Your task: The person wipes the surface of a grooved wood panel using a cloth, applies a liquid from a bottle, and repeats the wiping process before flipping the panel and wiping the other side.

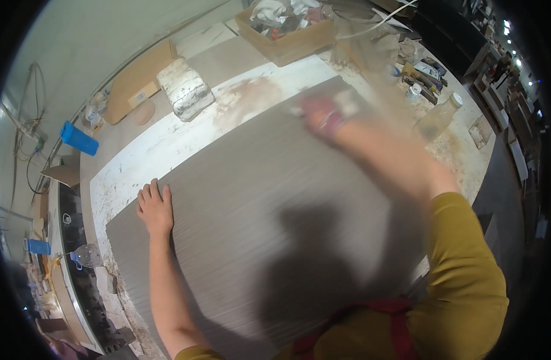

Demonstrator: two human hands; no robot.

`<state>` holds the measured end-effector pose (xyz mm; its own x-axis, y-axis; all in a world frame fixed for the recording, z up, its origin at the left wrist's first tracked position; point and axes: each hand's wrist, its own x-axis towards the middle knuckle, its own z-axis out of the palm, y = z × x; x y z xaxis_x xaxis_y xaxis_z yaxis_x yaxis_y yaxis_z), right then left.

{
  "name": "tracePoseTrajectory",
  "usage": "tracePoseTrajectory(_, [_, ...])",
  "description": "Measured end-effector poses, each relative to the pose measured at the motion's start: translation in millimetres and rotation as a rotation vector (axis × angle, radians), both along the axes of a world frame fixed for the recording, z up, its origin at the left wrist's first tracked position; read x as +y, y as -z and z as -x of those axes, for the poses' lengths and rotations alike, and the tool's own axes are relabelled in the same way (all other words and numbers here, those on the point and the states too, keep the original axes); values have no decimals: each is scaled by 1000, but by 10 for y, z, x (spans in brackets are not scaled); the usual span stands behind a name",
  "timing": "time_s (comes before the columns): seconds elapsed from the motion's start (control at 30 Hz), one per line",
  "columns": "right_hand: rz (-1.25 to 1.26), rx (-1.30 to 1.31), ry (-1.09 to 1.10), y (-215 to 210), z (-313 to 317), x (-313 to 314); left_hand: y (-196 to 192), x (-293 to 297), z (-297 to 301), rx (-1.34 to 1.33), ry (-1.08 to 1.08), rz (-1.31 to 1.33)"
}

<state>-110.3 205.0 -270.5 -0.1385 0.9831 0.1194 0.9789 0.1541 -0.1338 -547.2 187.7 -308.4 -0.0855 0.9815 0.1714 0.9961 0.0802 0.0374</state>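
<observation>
A large grey board with fine streaks like wood grain (239, 198) lies flat in front of me. My left hand (156, 210) rests on it near its far left edge, fingers spread and palm down. Toward the board's far right corner, my right hand (322, 117) is smeared by motion. It looks covered in something reddish-pink, perhaps a glove. From both sides of it pokes a whitish wad (347, 103), pressed against the board; its kind is too blurred to tell. My shadow falls across the near half of the board.
Beyond the board sit a whitish dust-stained block (185, 90), a cardboard box of crumpled scraps (287, 48) and a flat cardboard piece (137, 84). A blue cup (79, 138) stands far left. Tubes and tools (422, 78) and a cloudy bottle (439, 117) are at right.
</observation>
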Motion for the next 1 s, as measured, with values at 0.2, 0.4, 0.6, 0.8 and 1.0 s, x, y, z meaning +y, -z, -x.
tracePoseTrajectory(0.2, [-98, 246, -227, 789, 1015, 106, -74, -70, 58, -20, -17, 41])
tracePoseTrajectory(0.4, [-91, 286, 324, 369, -940, 362, -50, -13, -98, -16, 30, 10])
tracePoseTrajectory(0.6, [-130, 292, -179, 429, 872, 246, -61, -26, -5, 10, -11, 22])
tracePoseTrajectory(0.8, [-111, 254, 64, 388, -232, 513, -60, -55, 32, -15, 16, 12])
tracePoseTrajectory(1.0, [-36, 79, 214, 229, -251, 345, 0, -2, -8, -1, 8, 9])
